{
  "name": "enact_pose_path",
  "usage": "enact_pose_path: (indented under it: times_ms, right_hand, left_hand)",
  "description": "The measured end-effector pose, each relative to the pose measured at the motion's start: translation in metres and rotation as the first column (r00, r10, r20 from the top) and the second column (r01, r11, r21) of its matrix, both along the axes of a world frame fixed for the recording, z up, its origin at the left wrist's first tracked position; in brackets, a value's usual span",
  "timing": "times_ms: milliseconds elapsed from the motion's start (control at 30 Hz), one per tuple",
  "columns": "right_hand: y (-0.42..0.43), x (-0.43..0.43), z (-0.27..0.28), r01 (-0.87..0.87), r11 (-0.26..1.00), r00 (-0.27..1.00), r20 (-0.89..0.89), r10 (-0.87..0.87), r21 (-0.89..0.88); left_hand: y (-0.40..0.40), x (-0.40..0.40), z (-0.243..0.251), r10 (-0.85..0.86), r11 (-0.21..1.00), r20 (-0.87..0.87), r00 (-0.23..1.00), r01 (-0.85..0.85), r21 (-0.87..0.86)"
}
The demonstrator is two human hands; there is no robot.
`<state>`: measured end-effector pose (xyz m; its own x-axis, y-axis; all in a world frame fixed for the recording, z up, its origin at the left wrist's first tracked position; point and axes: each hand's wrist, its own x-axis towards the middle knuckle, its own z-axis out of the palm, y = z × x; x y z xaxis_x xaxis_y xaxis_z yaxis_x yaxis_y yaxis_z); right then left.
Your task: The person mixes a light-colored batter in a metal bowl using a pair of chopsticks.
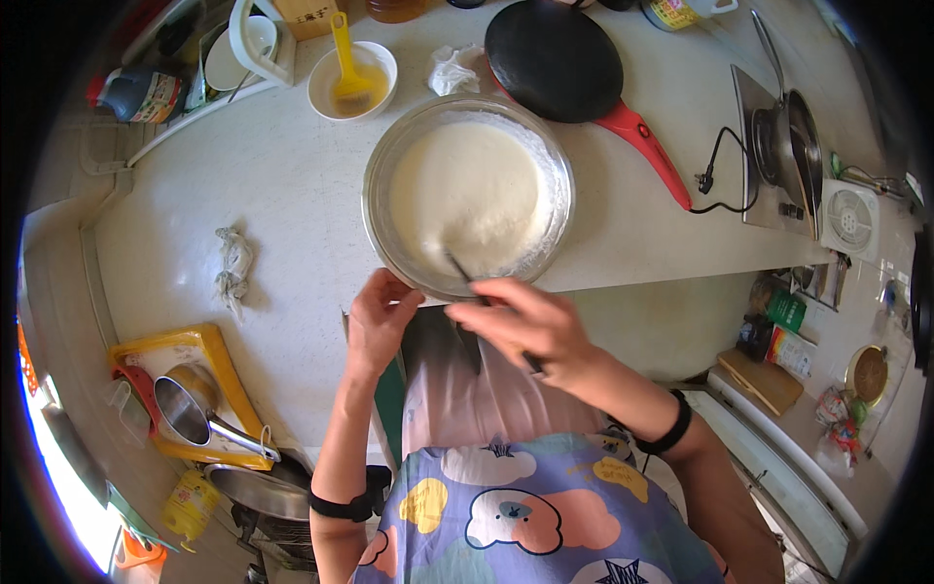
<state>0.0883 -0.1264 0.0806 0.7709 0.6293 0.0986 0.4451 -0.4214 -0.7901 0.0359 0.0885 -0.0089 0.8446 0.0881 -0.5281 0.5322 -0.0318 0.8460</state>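
Observation:
A large metal mixing bowl (376, 157) of pale, creamy batter (467, 171) stands at the counter's front edge. My right hand (536, 328) holds a dark-handled utensil (461, 270) whose far end dips into the batter near the bowl's front side; its tip is hidden. At the bowl's lower left rim, my left hand (383, 314) grips the edge between thumb and fingers. Behind the bowl lie a black round pan (554, 58) with a red handle and a crumpled white tissue (454, 71). A white bowl (315, 84) with yellow liquid holds a yellow brush (346, 58).
A twisted cloth (233, 270) lies on the counter (160, 219) to the left. Nearer stands a yellow tray (211, 343) with a steel saucepan (193, 405). A black power cord (719, 157) runs from the red handle towards a hob (755, 193) with a frying pan (801, 146) on the right.

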Motion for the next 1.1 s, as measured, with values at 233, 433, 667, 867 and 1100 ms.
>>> enact_pose_path:
  times_ms: [233, 433, 667, 867, 1100]
  right_hand:
    - [-0.007, -0.02, 0.016, -0.21, 0.914, 0.941, 0.182, 0.286, -0.348]
    - [0.025, -0.023, 0.013, -0.214, 0.942, 0.913, 0.29, 0.287, -0.259]
    - [0.035, -0.023, 0.017, -0.183, 0.96, 0.911, 0.33, 0.246, -0.211]
    - [-0.054, -0.006, 0.035, -0.116, 0.979, 0.991, 0.054, 0.126, -0.168]
    - [-0.079, 0.022, 0.013, 0.5, 0.866, 0.83, -0.281, -0.482, -0.01]
  left_hand:
    - [0.018, 0.017, 0.009, 0.227, 0.971, 0.106, 0.968, -0.233, 0.054]
    - [0.019, 0.021, 0.001, 0.209, 0.968, 0.103, 0.973, -0.22, 0.12]
    - [0.016, 0.024, -0.002, 0.207, 0.97, 0.107, 0.972, -0.219, 0.107]
    - [0.021, 0.017, -0.003, 0.221, 0.969, 0.103, 0.97, -0.23, 0.092]
    - [0.016, 0.021, 0.004, 0.213, 0.968, 0.062, 0.975, -0.219, 0.122]
